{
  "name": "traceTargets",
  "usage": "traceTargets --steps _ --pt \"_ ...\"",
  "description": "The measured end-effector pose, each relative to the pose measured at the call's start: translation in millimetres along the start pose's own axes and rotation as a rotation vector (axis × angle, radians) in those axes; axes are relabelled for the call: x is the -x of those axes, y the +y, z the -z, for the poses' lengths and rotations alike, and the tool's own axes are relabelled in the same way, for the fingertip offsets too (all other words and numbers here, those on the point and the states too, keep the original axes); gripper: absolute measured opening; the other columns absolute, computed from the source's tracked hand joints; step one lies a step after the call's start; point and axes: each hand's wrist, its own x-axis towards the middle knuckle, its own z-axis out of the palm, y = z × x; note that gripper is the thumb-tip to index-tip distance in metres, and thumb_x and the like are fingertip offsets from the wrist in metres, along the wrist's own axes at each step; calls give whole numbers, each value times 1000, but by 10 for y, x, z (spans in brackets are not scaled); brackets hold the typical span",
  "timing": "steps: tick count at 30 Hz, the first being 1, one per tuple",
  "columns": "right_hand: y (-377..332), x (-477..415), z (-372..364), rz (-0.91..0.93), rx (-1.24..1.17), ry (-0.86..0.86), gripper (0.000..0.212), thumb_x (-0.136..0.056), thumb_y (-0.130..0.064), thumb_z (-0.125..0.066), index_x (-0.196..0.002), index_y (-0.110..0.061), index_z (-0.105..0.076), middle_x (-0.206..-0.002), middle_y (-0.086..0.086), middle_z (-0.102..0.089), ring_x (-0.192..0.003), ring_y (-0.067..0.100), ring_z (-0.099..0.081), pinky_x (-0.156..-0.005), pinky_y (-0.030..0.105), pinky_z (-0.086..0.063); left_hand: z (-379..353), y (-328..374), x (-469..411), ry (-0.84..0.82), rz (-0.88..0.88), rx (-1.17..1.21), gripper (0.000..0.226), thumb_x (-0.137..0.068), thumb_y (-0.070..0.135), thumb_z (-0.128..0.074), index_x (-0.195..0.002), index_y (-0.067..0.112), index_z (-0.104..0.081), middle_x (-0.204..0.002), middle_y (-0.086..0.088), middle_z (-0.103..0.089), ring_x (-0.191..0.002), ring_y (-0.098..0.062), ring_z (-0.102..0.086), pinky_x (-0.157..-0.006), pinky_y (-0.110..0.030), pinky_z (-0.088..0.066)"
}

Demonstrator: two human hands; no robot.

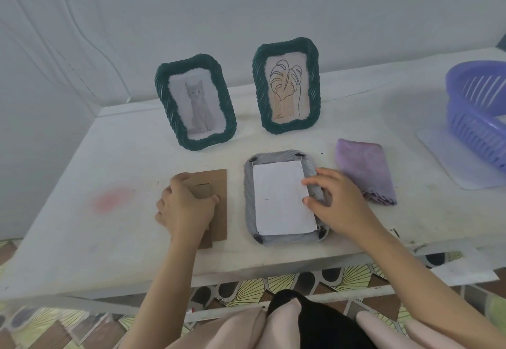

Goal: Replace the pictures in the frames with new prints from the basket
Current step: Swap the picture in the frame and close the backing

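Frames: three, two upright (195,103) (286,88), one face-down (284,198) (white print (282,198) inside)
Left hand (183,206): pressing one cardboard backing (216,184), fingers flat
Right hand (336,203): pinching print's edge
Baskets: one (476,113)
Cloths: one (364,170)

A matt white table top (115,140), scuffed and stained pink at the left of the frame, was seen. Two upright frames, the cat frame (195,102) and the leaf frame (287,86), were given dark green rope-twisted borders with a slight sheen. The face-down frame (284,198) at lower centre was shown in grey, ribbed plastic, with a matt white paper print (282,198) laid in it. A backing board (216,200) of matt brown cardboard was seen to its left. A soft purple cloth (365,170) and a slatted lilac plastic basket (479,107) were seen at right.
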Motion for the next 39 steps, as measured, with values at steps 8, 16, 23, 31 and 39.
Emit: traceTargets --steps 8,16,23,31,39 --pt "-15 8 5 -1 -1 -2 34 -82 -21 -66 -116 -23 -62 -136 1 -44 -129 13 -35 -98 21 -25 95 -12 -174 -79 75 216 78 -56 23 -84 -118 39 -39 -123 -3 -50 -117 -30 -43 -98 -49 -39" --pt "-20 22 12 3 -24 4 33 -81 -19 -67 -114 -22 -63 -134 0 -45 -128 11 -36 -97 19 -23 376 -56 -150 -291 -62 521 39 -70 -9 -70 -96 19 -60 -95 -4 -64 -74 -20 -63 -56 -27 -48" --pt "-22 31 13 -13 -52 7 32 -80 -19 -68 -112 -22 -64 -133 -1 -46 -125 10 -38 -98 20 -26 596 205 -99 -303 -245 683 28 -73 -7 -68 -87 17 -66 -83 -3 -67 -60 -3 -64 -54 -14 -50" --pt "21 39 27 1 -69 0 28 -89 -13 -57 -114 -23 -64 -133 -2 -46 -127 10 -36 -97 17 -23 241 466 -95 -574 -338 763 43 -70 -10 -66 -104 16 -63 -100 -7 -67 -89 -18 -63 -84 -28 -53" --pt "32 3 49 -28 -78 -12 34 -84 -19 -64 -117 -24 -62 -134 -2 -46 -124 10 -40 -98 21 -30 -178 511 -88 -678 -331 629 43 -77 -12 -62 -107 19 -61 -107 -11 -64 -94 -23 -61 -85 -35 -52"
